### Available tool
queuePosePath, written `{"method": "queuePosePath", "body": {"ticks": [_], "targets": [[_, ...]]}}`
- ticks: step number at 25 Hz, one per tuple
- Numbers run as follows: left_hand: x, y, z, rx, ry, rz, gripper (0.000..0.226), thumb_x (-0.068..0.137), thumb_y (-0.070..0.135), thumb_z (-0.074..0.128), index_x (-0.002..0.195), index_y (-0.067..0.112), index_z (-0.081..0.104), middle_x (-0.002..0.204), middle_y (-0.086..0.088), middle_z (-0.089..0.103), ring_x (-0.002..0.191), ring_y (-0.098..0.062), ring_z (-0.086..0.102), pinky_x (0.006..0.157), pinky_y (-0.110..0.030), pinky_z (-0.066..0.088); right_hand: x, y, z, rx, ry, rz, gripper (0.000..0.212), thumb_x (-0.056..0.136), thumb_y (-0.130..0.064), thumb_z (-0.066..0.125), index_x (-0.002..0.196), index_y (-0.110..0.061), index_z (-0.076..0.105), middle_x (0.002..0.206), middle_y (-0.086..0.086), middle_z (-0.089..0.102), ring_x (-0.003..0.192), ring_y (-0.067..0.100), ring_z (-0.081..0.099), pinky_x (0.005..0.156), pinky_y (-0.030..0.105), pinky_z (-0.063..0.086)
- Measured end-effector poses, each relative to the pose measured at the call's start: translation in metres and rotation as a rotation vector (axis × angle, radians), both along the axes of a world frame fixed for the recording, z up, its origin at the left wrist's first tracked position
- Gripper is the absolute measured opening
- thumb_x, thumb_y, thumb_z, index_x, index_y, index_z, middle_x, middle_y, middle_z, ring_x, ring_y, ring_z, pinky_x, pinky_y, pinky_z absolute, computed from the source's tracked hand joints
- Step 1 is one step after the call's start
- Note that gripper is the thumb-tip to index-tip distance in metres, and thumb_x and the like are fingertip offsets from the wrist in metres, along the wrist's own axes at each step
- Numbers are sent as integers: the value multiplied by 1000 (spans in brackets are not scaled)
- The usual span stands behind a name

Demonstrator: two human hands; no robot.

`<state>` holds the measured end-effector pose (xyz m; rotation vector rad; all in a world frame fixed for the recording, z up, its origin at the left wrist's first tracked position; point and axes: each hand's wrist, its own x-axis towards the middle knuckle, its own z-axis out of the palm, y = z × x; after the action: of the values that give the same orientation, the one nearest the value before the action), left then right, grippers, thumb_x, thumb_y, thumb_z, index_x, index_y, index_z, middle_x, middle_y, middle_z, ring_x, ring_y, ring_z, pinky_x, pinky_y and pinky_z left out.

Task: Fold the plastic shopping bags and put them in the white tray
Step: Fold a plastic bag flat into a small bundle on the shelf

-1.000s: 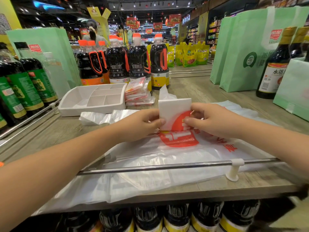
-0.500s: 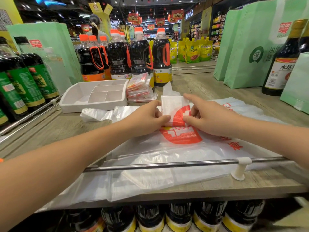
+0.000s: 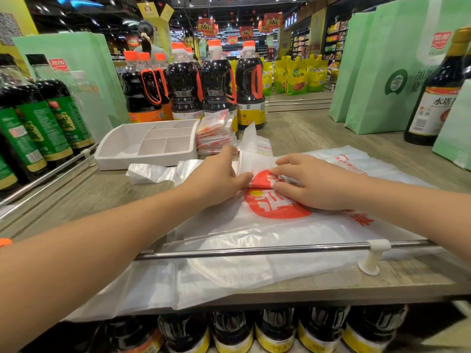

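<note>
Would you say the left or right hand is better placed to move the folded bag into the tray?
Probably left: the left hand holds the bag on the side nearer the tray.

Bare wooden bench [image 3: 318,128] at far right, orange-capped dark sauce bottles [image 3: 186,90] close behind white compartmented plastic tray [image 3: 142,161], steel rail [image 3: 254,250] across near edge.
</note>
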<state>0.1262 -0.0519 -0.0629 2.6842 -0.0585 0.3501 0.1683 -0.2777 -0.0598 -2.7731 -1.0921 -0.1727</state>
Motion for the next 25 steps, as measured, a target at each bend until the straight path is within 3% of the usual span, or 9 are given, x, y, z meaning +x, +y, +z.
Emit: {"method": "queuePosePath", "body": {"ticks": [3, 5, 10, 12, 14, 19, 25], "targets": [[2, 2, -3, 67, -23, -41, 43, 98, 45, 52, 137, 28, 48, 113, 1, 61, 106, -21, 59, 89, -37, 48, 1, -1, 0, -26, 58, 5, 53, 101, -56, 39, 150, -36, 39, 158, -11, 33, 144, 11, 31, 118, 29, 23], [4, 4, -4, 126, 24, -70, 37, 102, 39, 43, 135, 25, 55, 137, -4, 52, 127, -24, 48, 106, -41, 40, 0, -3, 1, -27, 78, 5, 53, 101, -55, 38, 151, -37, 36, 159, -11, 31, 145, 11, 28, 117, 27, 20], [-2, 3, 3, 230, 152, -196, 55, 101, 52, 42, 147, 22, 46, 152, 1, 42, 140, -20, 38, 115, -36, 30, 1, -4, 2, -15, 90, 3, 54, 101, -56, 39, 151, -36, 37, 159, -10, 32, 145, 11, 30, 117, 27, 21], [-4, 7, 7, 267, 177, -210, 63, 98, 58, 45, 150, 24, 41, 154, 2, 39, 141, -18, 36, 116, -34, 28, 2, -4, 1, -29, 95, 2, 55, 100, -57, 38, 152, -36, 37, 159, -10, 31, 145, 12, 29, 117, 28, 22], [-4, 11, 11, 346, 133, -236, 60, 98, 59, 44, 148, 27, 44, 148, 2, 46, 135, -20, 44, 113, -36, 36, 2, -4, 2, -28, 98, 2, 57, 100, -58, 39, 152, -35, 37, 159, -10, 33, 144, 12, 31, 118, 29, 23], [-3, 10, 14, 629, 60, -303, 45, 100, 41, 43, 142, 24, 45, 129, -5, 62, 113, -28, 60, 92, -44, 52, 1, -4, 4, 9, 62, 1, 57, 97, -58, 46, 149, -33, 42, 149, -8, 47, 134, 13, 44, 109, 27, 33], [-5, 12, 13, 539, -61, -304, 38, 102, 37, 47, 136, 24, 56, 122, -6, 68, 108, -30, 64, 86, -42, 53, 0, -7, 3, 54, 7, 30, 51, 96, -50, 53, 142, -28, 51, 135, -7, 57, 123, 14, 51, 98, 24, 36]]}}
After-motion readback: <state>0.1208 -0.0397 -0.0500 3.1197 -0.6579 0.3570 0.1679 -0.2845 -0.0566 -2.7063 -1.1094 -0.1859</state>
